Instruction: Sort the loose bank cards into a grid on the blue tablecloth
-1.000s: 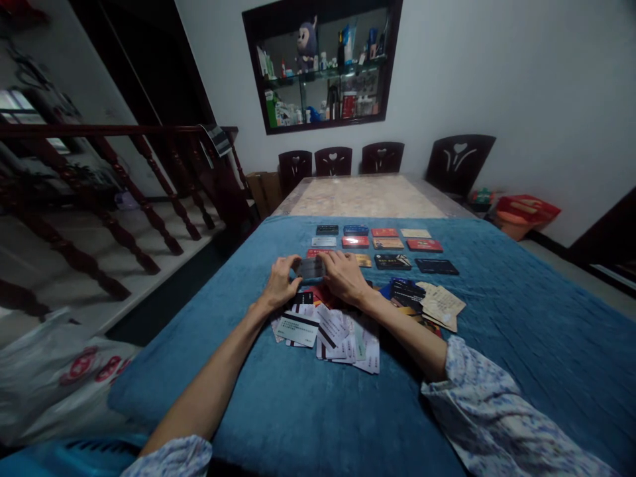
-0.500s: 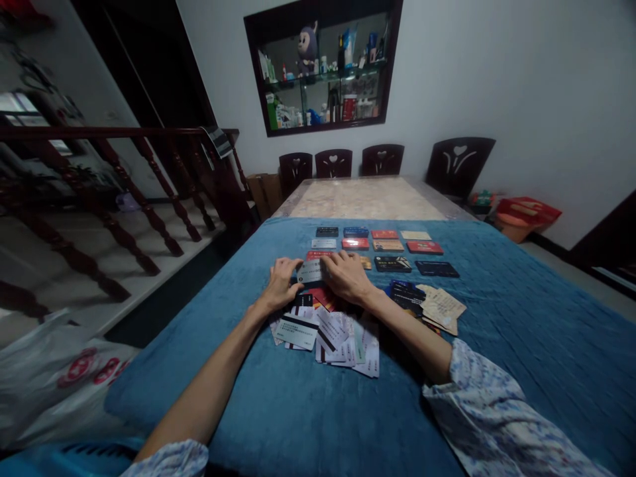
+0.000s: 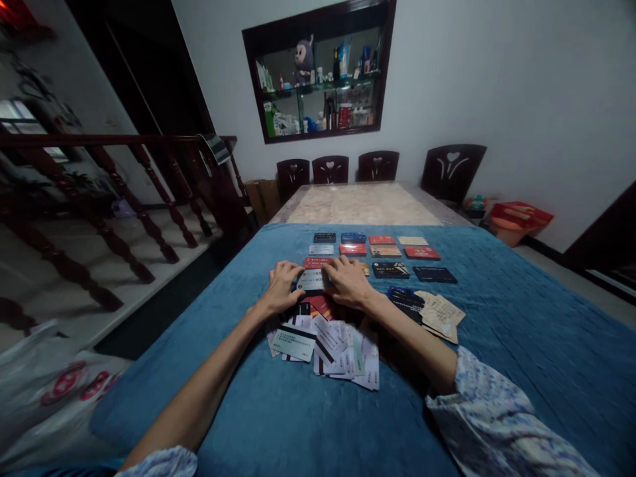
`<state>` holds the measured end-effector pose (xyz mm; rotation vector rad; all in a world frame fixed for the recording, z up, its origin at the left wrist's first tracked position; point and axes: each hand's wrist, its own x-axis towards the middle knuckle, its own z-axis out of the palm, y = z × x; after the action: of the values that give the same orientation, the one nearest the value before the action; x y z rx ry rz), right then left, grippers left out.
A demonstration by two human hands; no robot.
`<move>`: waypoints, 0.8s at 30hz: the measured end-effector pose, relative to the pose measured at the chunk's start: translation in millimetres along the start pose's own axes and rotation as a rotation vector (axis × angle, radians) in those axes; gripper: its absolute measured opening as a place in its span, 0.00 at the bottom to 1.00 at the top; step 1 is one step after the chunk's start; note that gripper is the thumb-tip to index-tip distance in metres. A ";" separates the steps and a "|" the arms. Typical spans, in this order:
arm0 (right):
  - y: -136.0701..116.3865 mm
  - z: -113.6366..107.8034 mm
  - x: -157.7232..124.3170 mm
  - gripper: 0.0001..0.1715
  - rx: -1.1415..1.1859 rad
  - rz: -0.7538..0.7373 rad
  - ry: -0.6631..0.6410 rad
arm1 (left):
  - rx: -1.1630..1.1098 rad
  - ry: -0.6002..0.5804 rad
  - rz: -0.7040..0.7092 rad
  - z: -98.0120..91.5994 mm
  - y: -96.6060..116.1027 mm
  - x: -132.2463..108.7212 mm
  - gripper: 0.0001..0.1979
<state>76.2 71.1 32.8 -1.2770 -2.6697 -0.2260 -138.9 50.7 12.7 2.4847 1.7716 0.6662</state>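
Between my two hands is a stack of silver-grey cards, held by its short ends. My left hand closes on the left end with thumb and fingers. At the right end, my right hand curls over the cards and hides part of them. A red card stack lies just beyond. Nearer to me, a loose pile of white cards with dark stripes spreads over the blue cloth. Red cards show under my right wrist.
Sorted stacks, among them a black one and a dark blue one, stand in rows beyond my hands. Beige cards lie fanned at the right. Chairs line the far table end; a railing runs at left.
The whole view has shifted slightly, so the table appears lower. Both hands stay at the ends of the silver-grey cards, which now lie more level and squared.
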 end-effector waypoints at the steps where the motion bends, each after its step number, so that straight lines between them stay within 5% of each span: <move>1: 1.1 -1.2 0.7 0.27 0.002 0.001 -0.011 | 0.012 -0.005 0.010 -0.9 -0.3 1.7 0.25; 24: 38.5 -21.5 46.4 0.20 -0.059 -0.043 -0.126 | 0.169 -0.182 0.041 -14.4 0.4 68.8 0.20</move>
<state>79.5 125.5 66.3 -1.2931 -2.8184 -0.2388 -125.3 109.6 48.5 2.5973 1.7827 0.2900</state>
